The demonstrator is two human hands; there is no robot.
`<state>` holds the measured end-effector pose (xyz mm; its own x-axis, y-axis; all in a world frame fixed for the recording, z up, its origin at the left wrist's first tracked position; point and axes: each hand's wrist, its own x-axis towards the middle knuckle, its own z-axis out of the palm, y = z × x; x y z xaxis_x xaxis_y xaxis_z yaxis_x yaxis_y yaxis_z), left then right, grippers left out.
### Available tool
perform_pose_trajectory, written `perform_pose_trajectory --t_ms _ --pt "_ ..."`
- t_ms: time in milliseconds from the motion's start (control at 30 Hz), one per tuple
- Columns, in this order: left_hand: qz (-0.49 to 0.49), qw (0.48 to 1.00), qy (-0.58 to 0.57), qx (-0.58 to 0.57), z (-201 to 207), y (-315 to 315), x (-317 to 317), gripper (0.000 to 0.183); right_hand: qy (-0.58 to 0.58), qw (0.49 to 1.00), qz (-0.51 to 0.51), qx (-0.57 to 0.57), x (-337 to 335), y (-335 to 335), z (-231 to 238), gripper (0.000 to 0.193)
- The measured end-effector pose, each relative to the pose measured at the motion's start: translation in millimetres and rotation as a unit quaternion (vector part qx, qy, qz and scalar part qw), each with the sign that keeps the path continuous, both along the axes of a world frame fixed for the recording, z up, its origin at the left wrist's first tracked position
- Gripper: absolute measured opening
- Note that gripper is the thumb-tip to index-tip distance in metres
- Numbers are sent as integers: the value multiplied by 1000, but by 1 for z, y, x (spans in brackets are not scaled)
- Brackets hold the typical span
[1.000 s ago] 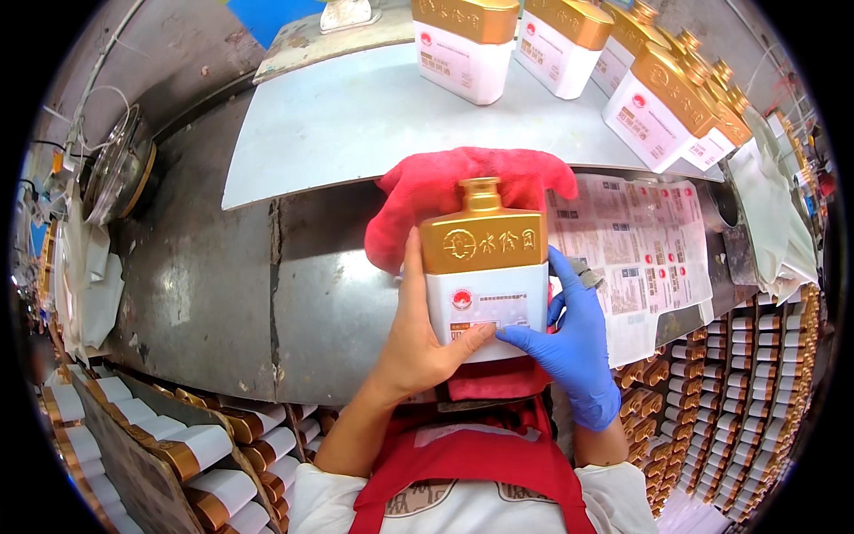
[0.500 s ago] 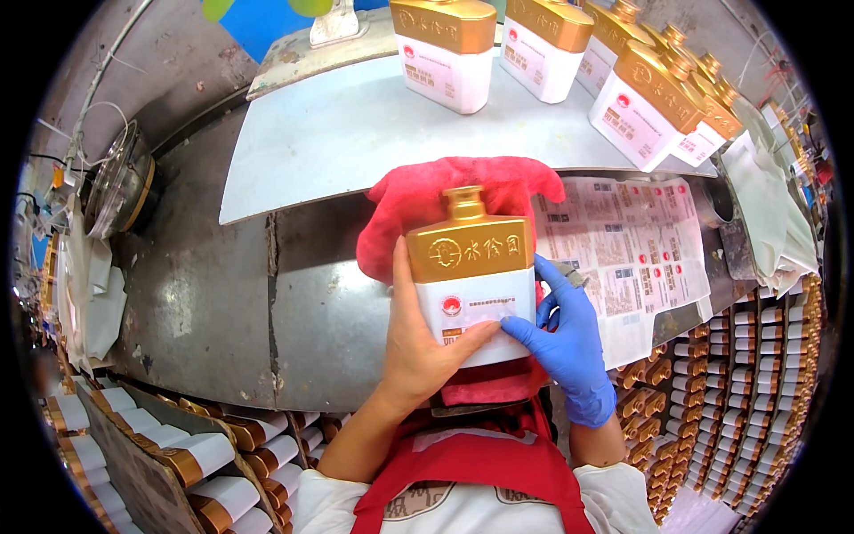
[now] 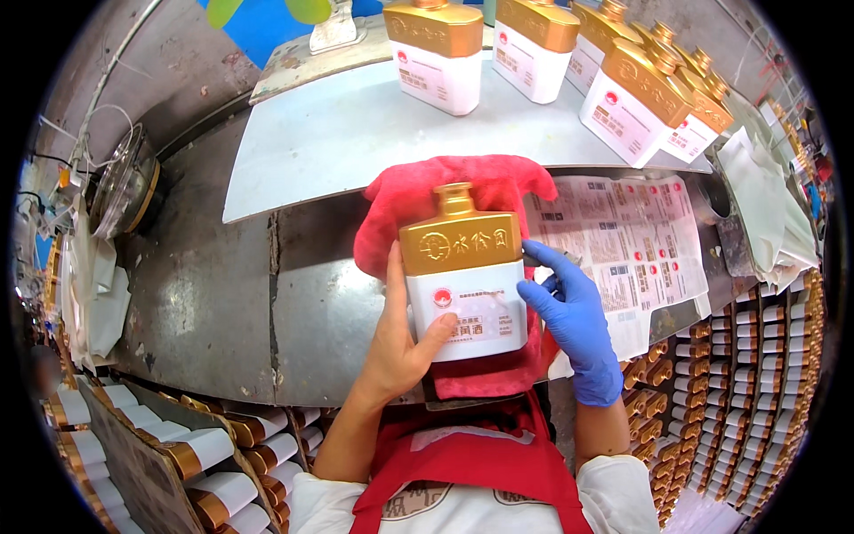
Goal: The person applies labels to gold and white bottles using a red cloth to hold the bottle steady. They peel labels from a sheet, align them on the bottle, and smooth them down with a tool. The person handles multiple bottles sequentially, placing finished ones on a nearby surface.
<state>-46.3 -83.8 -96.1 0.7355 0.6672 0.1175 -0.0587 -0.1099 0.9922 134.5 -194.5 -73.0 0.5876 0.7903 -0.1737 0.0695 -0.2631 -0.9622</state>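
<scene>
A flat bottle (image 3: 482, 301) with a gold shoulder and neck and a white body leans back over a red cloth (image 3: 378, 227), its labelled front facing me. My bare left hand (image 3: 398, 351) grips its left side, thumb across the lower front. At the right edge is my right hand (image 3: 574, 320) in a blue glove, thumb against the white body and forefinger by the gold part. The other gloved fingers are curled and partly hidden. Beside this hand lies a sheet of printed labels (image 3: 654, 236).
On a raised pale board (image 3: 329, 156) stand several similar bottles (image 3: 436, 76). Racks of packed bottles (image 3: 756, 383) fill the lower right, and crates of them (image 3: 209, 449) the lower left. A round metal fixture (image 3: 124, 182) and cables hang at left. White sheets (image 3: 756, 214) hang at right.
My right thumb has slid off the label to the bottle's right edge. My left thumb has moved a little left, so more print shows. The bottle has shifted slightly left and up.
</scene>
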Motion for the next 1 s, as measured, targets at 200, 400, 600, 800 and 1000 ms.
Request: perform_pose_trajectory --t_ms 200,400,600,800,1000 --pt "-22 1000 2 19 -3 3 -3 83 -46 999 -15 -16 4 0 -8 46" --pt "-26 1000 -10 15 -7 10 -9 77 -5 1000 -8 -1 1 -1 -8 50" --pt "6 993 -69 -97 -6 15 -12 70 -69 997 -15 -27 -8 7 9 57" --pt "-5 1000 -5 26 -4 8 -1 79 -168 984 -13 -55 -10 14 10 58" --pt "-17 1000 -13 10 -7 9 -4 78 -37 998 -50 -11 11 5 -2 40"
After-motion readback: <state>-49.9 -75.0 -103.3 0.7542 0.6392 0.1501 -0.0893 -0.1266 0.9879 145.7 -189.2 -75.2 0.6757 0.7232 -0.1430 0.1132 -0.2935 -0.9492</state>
